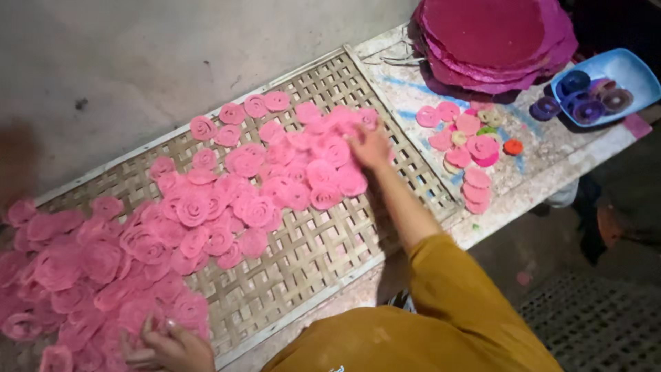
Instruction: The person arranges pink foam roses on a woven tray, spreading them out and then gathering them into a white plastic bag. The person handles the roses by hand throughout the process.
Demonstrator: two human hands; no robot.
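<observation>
Dozens of pink rose-shaped pieces (206, 213) lie spread over a woven bamboo tray (303, 262) in the head view, thickest toward its left end, where they spill past the frame's edge, and thinning toward the near long side, where a broad strip of bare lattice shows. The right hand (368, 146) reaches across to the far right part of the heap, fingers bent down onto the roses there; whether it pinches one or only presses on them cannot be told. The left hand (165, 348) rests at the near left edge of the tray, fingers curled loosely against the pile, nothing clearly gripped. A mustard-yellow sleeve (441, 289) crosses the tray's near right corner. The tray's far rim runs close along a grey wall (138, 62), leaving little room behind it. Just beyond the tray's right rim, on the pale, paint-marked bench (551, 158), a small cluster of pink discs (468, 148) lies apart from the heap, with a stack of large dark pink round sheets (496, 41) at the far end and a blue dish (620, 72) holding purple rolls (585, 107) near the bench's right edge.
</observation>
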